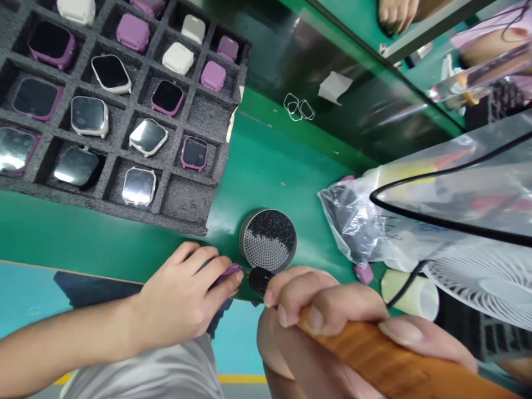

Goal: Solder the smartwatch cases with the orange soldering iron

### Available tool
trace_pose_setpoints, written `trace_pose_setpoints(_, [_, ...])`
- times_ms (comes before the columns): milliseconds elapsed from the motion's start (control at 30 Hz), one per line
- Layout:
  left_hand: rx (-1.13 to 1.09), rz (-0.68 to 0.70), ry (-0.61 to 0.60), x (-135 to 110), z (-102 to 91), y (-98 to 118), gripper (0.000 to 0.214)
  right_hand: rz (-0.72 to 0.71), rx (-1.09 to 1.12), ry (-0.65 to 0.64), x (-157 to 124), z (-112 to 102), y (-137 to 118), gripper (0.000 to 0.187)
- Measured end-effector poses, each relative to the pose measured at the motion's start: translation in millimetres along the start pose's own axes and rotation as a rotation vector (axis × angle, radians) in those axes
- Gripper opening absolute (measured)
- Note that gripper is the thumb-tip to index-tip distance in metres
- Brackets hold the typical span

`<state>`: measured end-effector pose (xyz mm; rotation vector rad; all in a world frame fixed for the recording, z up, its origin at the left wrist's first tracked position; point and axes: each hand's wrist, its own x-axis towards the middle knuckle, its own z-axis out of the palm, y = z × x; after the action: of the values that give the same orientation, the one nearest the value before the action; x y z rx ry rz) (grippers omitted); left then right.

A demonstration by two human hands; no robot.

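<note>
My left hand (187, 293) is closed around a purple watch case (228, 272) at the bench's front edge; the fingers hide most of it. My right hand (324, 305) grips an electric screwdriver with an orange handle (374, 354) and a black nose (260, 281). Its tip points left at the watch case, close to my left fingertips; I cannot tell whether they touch. Just beyond the tip stands a round dish (268, 239) with a dimpled grey bottom, partly covered by tiny dark pieces, probably screws.
A dark foam tray (183, 202) of purple, white and black watches lies at the far left. Two thin white frames (298, 107) and a paper scrap (334, 87) lie beyond. At right are a plastic bag (349, 221), a black cable (449, 223), a tape roll (409, 293) and a fan (490, 282). Another person's hand (398, 14) shows at top.
</note>
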<state>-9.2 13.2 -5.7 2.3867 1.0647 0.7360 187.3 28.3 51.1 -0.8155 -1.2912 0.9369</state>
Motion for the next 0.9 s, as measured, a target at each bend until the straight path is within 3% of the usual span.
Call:
trace_pose_setpoints(133, [0.0,0.002,0.001,0,0.7,0,0.03,0.02,-0.023,0.038,-7,-4,1,0.034])
trace_pose_setpoints(300, [-0.004,0.0,0.013,1,1.3,-1,0.028,0.031,0.007,-0.109,-16,-32,11,0.033])
trace_pose_setpoints(433, [-0.011,0.002,0.005,1,-0.4,0,0.029,0.043,-0.017,-0.135,-21,-45,22,0.03])
trace_pose_setpoints(567, [-0.012,-0.006,0.004,2,-2.0,0,0.028,0.146,-0.03,-0.107,-26,-51,21,0.039])
trace_pose_setpoints(667, [-0.007,-0.004,-0.002,2,-2.1,-1,0.027,0.231,-0.057,-0.181,-23,-57,13,0.037])
trace_pose_setpoints(767, [-0.006,-0.004,-0.011,3,-1.8,-1,0.029,0.217,-0.069,-0.198,-14,-49,7,0.036])
trace_pose_setpoints(900, [-0.007,-0.007,-0.009,3,-1.8,-1,0.027,0.084,-0.073,-0.189,1,-10,2,0.028])
